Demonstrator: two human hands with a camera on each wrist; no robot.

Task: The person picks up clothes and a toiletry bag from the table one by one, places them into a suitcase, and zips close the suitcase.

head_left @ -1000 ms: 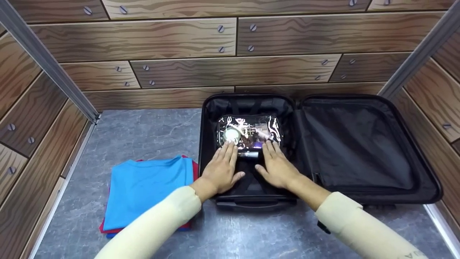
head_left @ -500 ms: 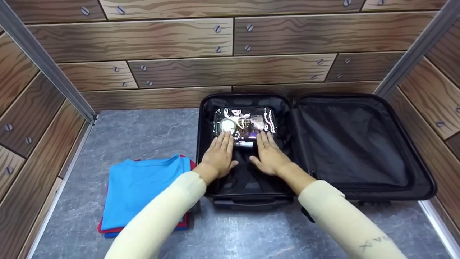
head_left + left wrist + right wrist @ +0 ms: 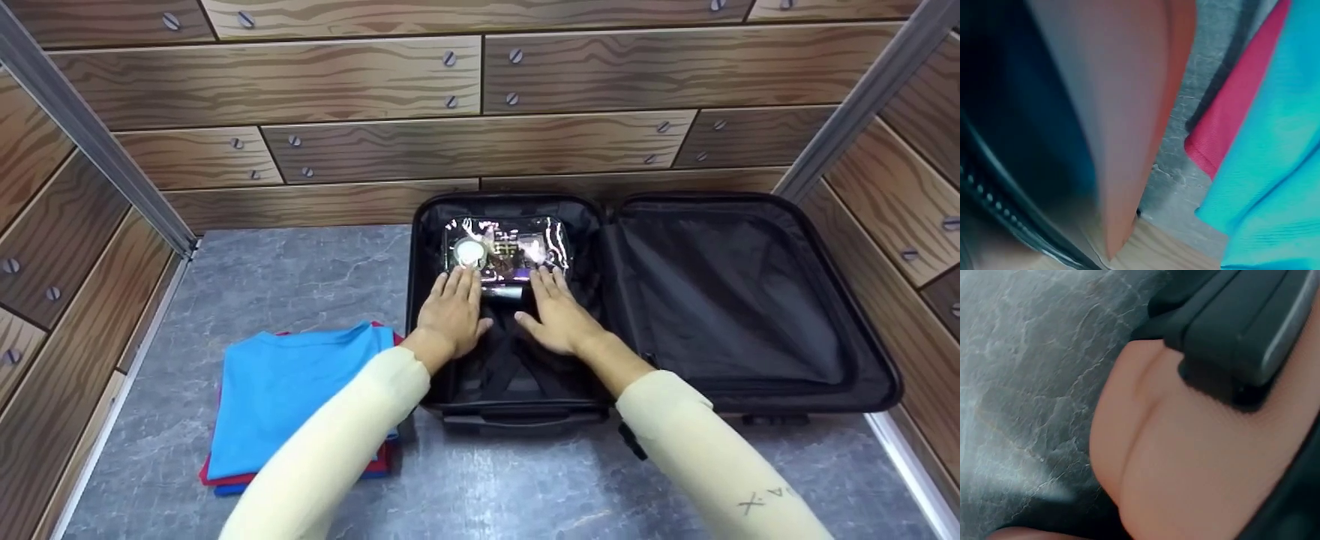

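A clear pouch (image 3: 506, 247) with black edging lies in the far part of the black suitcase (image 3: 517, 409). Small cosmetics show through its shiny top, among them a round pale item (image 3: 470, 253) and a silver tube (image 3: 502, 292) at the near edge. My left hand (image 3: 453, 313) lies flat with straight fingers, its tips at the pouch's near left edge. Against the near right edge rest the extended fingers of my right hand (image 3: 559, 315). Both thumbs point inward over the suitcase's dark lining. The wrist views show mostly skin close up, with the fingertips out of sight.
The suitcase's lid half (image 3: 735, 300) lies folded out to the right, with a black fabric cover. Left of the suitcase sits a stack of folded shirts, a blue shirt (image 3: 292, 405) on top with red beneath. Wood-patterned panels (image 3: 375, 82) wall the back and sides.
The pouch has slid away from me toward the suitcase's far wall, and both hands have moved forward with it. The view has shifted slightly; the shirts stay put.
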